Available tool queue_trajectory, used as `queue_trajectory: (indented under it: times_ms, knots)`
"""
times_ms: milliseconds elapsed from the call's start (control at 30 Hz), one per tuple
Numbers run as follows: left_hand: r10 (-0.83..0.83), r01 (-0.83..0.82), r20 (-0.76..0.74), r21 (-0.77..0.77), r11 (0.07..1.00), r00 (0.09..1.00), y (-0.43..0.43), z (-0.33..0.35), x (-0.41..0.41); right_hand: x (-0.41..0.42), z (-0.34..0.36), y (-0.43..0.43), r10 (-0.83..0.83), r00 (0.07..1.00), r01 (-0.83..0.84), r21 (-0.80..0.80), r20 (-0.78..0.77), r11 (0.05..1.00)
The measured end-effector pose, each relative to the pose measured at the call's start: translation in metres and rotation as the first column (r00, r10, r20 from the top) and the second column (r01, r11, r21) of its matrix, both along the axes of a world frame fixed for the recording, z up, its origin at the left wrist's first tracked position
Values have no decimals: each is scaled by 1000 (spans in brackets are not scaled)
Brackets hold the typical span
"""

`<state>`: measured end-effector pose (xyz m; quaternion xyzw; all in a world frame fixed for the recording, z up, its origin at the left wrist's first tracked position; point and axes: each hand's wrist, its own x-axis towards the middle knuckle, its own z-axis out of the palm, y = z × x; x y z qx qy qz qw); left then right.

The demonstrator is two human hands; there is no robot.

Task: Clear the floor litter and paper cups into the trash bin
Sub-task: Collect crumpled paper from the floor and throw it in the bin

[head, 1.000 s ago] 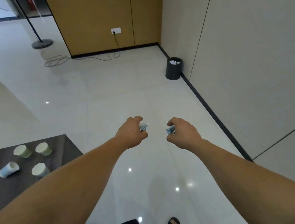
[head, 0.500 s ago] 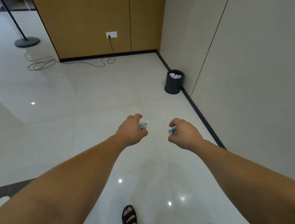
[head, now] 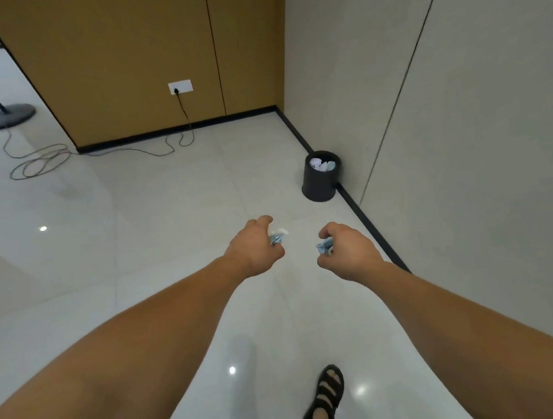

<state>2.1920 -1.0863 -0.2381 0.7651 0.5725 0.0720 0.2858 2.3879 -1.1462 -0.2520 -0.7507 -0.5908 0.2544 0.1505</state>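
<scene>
My left hand (head: 255, 248) grips a crumpled blue and white scrap of litter (head: 277, 237) in its curled fingers. A second crumpled blue scrap (head: 324, 247) is held in my right hand (head: 349, 252). Both hands are stretched out in front of me over the pale tiled floor. The black trash bin (head: 320, 180) stands ahead and slightly right, against the wall's dark skirting, with white and blue paper inside it. The bin is still some distance beyond my hands.
A grey wall runs along the right. A wooden panelled wall (head: 147, 51) with a socket (head: 180, 86) stands ahead. A cable (head: 42, 163) lies coiled on the floor at the left, near a round stand base (head: 8, 115). My sandalled foot (head: 327, 396) shows below.
I have walked forward: the bin is nearer and larger in view, and the dark table with paper cups has dropped out of sight at the left. Both hands keep their grip.
</scene>
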Motion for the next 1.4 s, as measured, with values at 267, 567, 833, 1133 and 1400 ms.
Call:
queue_trajectory:
  times_ms: [267,567,833,1133,1400]
  knots:
    - [61,-61,-6,-5,998,998,153,13,53,68,14,172,54,998,-55,24,32,998]
    - [0,-1,-24,-54,999,1000,355,-11,88,95,-5,362,19,1000,-19,-2,9,1000]
    - [-173,171,-28,-46,984,985,534,6,129,121,4,506,-176,984,176,-15,-38,984]
    - [-256,255,-13,-26,966,967,693,-3,222,205,-16,650,-250,967,252,-46,49,967]
    - [-265,264,-56,-29,964,963,827,7,311,298,-12,789,-207,978,208,-26,38,978]
